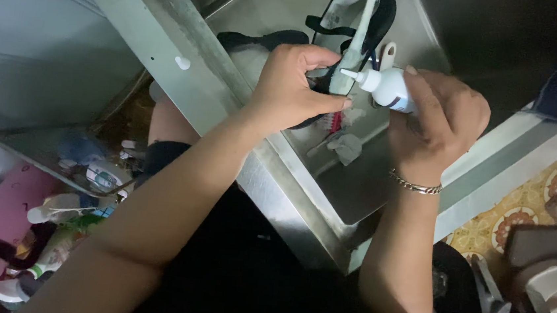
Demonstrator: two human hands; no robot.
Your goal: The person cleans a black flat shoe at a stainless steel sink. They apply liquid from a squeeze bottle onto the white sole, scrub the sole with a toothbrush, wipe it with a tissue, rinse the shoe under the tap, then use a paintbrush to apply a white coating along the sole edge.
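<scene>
Looking down from the head camera, the person's left hand [291, 84] is curling its fingers closed around a strap of dark fabric with pale, soft edging [358, 30], pinching it between thumb and fingertips above a dull, brushed stainless-steel sink [290, 171]. The strap is rising in a limp loop toward the top edge of the view, its black webbing trailing off over the sink's flat metal bottom. The right hand [437, 113] is wrapping its fingers tightly around a small white plastic squeeze bottle with a dark band and a tapered nozzle [387, 85], holding it on its side so that the nozzle tip is pointing at the strap, just beside the left thumb. A thin, shiny metal chain bracelet [415, 185] is circling the right wrist. Below the hands, a small pale plastic piece [347, 145] is lying on the sink floor, with something red and bristly [336, 121] partly hidden beneath the left hand. At the left, a smooth pink cylindrical container [2, 221] is standing among cluttered tubes and bottles, too dim to tell apart. At the right, patterned orange floor tiles [554, 191] are showing beyond the sink's rim.
</scene>
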